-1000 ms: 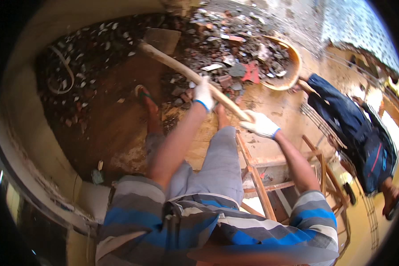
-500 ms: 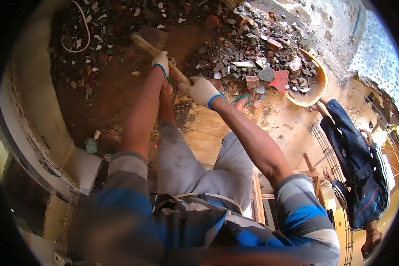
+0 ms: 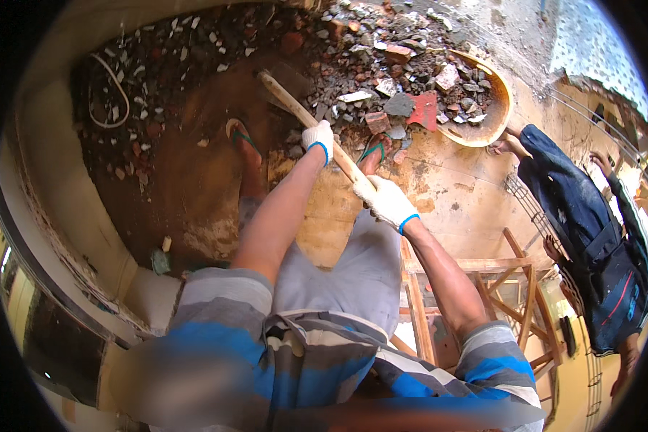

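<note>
My left hand (image 3: pixel 318 135), in a white work glove with a blue cuff, is closed around the middle of the wooden handle of a hoe (image 3: pixel 289 102). Lower on the same handle, near its end, my right hand (image 3: pixel 386 201) grips in a matching glove. The hoe slants away to the upper left, and its flat blade is blurred and dim against the dark rubble (image 3: pixel 338 68). Just right of the blade lies this heap of broken brick, tile and dirt. A wide yellowish basin (image 3: pixel 498 119) at the heap's right edge holds more chunks.
Beside the basin stands a person in dark clothes (image 3: pixel 590 216). Wooden frames (image 3: pixel 511 266) are close to my right arm. On the left runs a pale wall (image 3: pixel 65 180), with a white hose loop (image 3: pixel 126 108) near it. A red piece (image 3: pixel 423 109) lies before the basin.
Both hands have shifted right and toward me with the hoe, its head moving right toward the heap. My view has also shifted. Both hands keep their grip.
</note>
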Demonstrator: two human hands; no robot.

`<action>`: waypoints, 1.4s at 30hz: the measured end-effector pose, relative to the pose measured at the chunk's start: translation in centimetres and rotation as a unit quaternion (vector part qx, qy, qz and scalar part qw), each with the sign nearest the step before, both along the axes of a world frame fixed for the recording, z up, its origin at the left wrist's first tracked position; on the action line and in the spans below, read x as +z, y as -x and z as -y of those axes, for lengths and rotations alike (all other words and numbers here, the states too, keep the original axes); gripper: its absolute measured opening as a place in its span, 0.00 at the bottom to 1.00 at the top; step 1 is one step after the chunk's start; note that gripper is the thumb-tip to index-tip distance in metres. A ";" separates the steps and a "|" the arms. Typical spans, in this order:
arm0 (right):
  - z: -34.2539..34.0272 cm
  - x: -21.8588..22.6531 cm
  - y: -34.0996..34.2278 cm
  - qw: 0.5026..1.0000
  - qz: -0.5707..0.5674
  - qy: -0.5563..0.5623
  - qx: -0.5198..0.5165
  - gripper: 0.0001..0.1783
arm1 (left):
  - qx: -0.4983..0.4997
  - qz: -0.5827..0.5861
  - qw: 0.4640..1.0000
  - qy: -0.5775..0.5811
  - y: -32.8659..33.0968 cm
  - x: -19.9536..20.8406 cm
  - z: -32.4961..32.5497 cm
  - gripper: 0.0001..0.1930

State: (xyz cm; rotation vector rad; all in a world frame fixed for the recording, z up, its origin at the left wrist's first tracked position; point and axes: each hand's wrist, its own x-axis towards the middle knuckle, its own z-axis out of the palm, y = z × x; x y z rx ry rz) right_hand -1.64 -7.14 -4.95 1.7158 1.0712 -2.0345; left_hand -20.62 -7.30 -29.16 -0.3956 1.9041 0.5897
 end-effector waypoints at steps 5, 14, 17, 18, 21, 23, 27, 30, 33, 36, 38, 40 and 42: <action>0.0 -3.4 -2.4 0.997 -0.038 -0.058 0.022 0.32 | -0.023 0.021 0.999 -0.039 -0.8 -3.3 -0.5 0.19; -0.5 -5.6 -4.0 0.995 -0.059 -0.039 0.075 0.34 | -0.014 0.028 0.999 -0.036 -0.7 -4.2 -0.5 0.15; -1.9 -5.3 -3.3 0.992 -0.072 -0.067 0.085 0.35 | -0.020 0.040 0.998 -0.046 -0.2 -4.0 -1.4 0.15; -2.2 -5.1 -3.1 0.992 -0.072 -0.053 0.090 0.35 | -0.012 0.036 0.998 -0.043 -0.1 -4.0 -1.6 0.15; -3.0 -4.6 -2.3 0.990 -0.067 -0.033 0.117 0.37 | 0.011 0.029 0.998 -0.052 0.2 -3.9 -1.6 0.17; -3.4 -4.1 -1.5 0.988 -0.039 -0.044 0.143 0.39 | 0.024 0.036 0.998 -0.050 0.1 -4.0 -1.6 0.18; -4.2 -2.9 -0.4 0.994 -0.028 -0.027 0.101 0.36 | 0.047 0.036 0.998 -0.032 -0.3 -4.0 -1.5 0.21; -4.3 -2.5 0.2 0.995 0.004 0.039 0.097 0.36 | 0.043 0.028 0.998 -0.022 -0.3 -3.7 -1.7 0.22; -3.8 -2.9 0.8 0.992 0.005 -0.002 0.127 0.37 | 0.022 0.019 1.000 -0.008 -0.3 -3.2 -1.9 0.23; -3.4 -3.5 0.7 0.993 0.006 0.021 0.117 0.37 | -0.025 0.022 0.999 0.015 -0.3 -3.2 -1.7 0.23; -3.3 -3.7 0.3 0.994 0.000 0.053 0.094 0.37 | -0.022 0.026 0.999 0.012 -0.4 -3.7 -1.4 0.23; -3.1 -4.2 -0.5 0.995 -0.013 0.071 0.066 0.37 | -0.018 0.018 1.000 0.012 -0.5 -4.6 -1.1 0.23; -2.8 -6.0 -1.7 0.994 -0.056 0.065 0.067 0.40 | -0.058 0.002 0.998 0.027 -0.5 -5.5 -1.0 0.24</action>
